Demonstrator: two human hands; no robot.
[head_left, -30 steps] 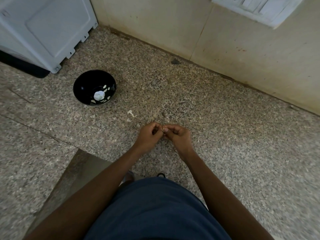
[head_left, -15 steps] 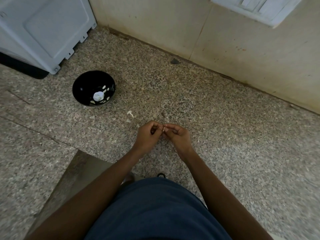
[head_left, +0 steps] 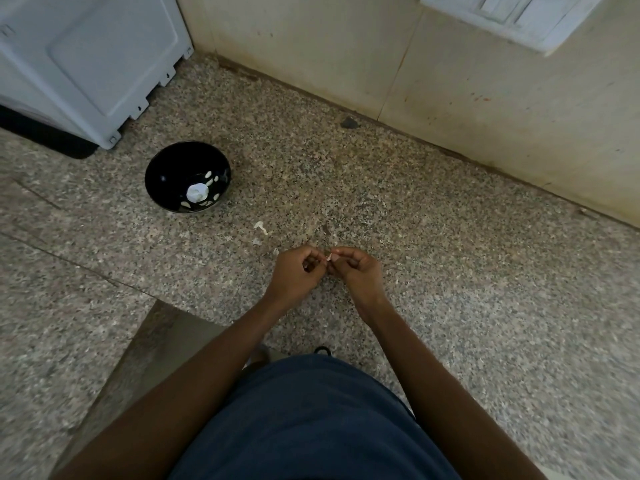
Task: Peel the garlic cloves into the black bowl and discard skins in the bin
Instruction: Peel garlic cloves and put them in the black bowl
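So the left hand point(head_left: 294, 271) and right hand point(head_left: 356, 271) pinch one small garlic clove point(head_left: 329, 257) together over the floor, some cloves already lie in the black bowl point(head_left: 162, 168), and bits of skin point(head_left: 260, 226) wait nearby.

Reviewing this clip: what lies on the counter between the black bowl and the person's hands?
In the head view, a few pale skin scraps lie on the speckled counter between the black bowl and the left hand; nothing else.
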